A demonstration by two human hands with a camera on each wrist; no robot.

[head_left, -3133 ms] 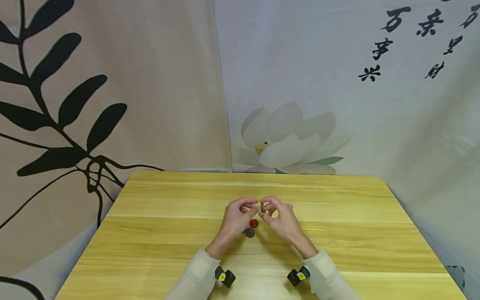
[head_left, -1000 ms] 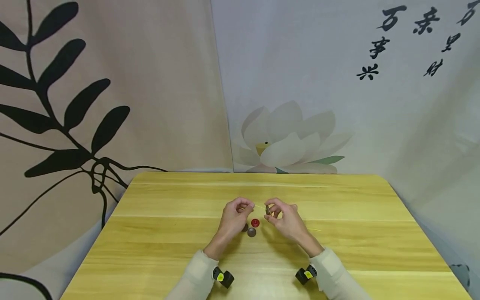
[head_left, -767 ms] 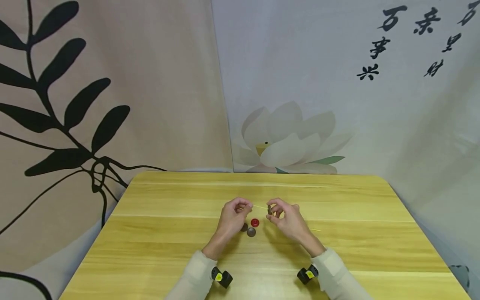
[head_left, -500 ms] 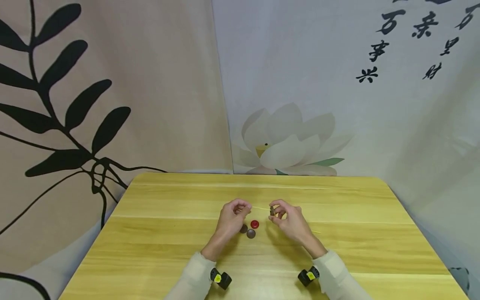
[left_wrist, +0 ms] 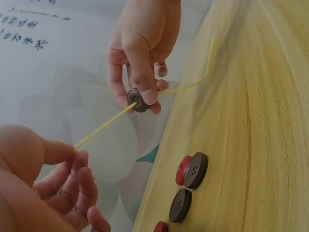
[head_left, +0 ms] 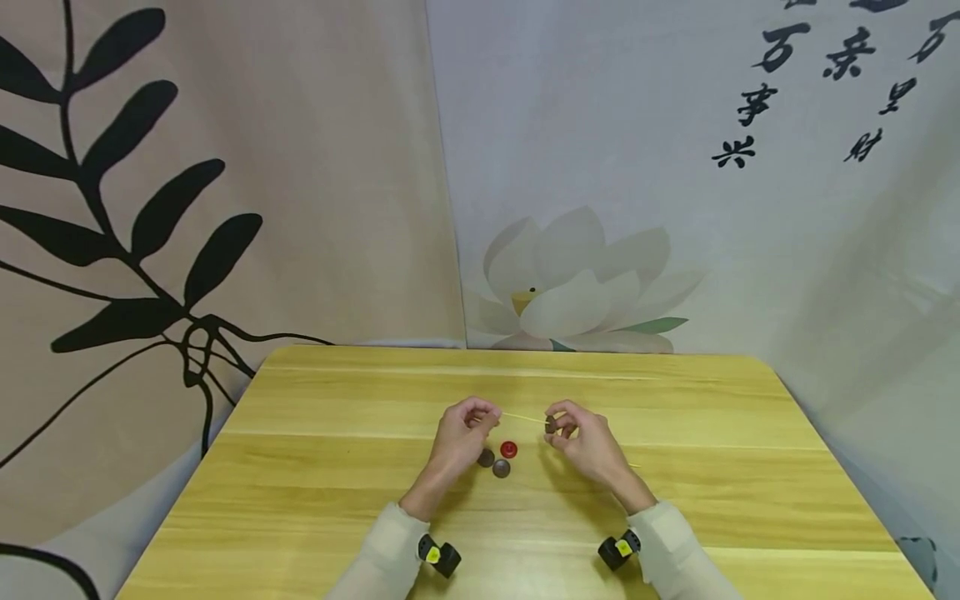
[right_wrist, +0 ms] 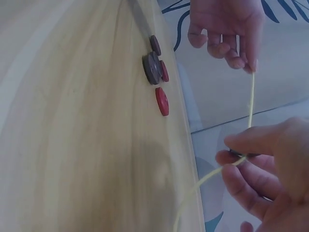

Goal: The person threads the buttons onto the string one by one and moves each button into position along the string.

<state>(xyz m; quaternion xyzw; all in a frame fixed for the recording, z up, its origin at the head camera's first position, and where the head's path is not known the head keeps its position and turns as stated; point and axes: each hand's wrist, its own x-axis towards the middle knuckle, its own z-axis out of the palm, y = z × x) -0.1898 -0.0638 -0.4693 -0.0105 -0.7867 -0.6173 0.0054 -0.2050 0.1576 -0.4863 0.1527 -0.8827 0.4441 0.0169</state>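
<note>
Nearest on the table lie the loose buttons, two brown and two red, close together. A little farther, the left hand pinches the yellow string; the right hand pinches a brown button, through which this string passes, straight between the hands. Behind hangs a cloth with a printed flower.

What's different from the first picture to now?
The left hand moved left. The right hand moved right, still holding a brown button, so more yellow string shows between the hands. The loose buttons stayed about where they were on the table.
</note>
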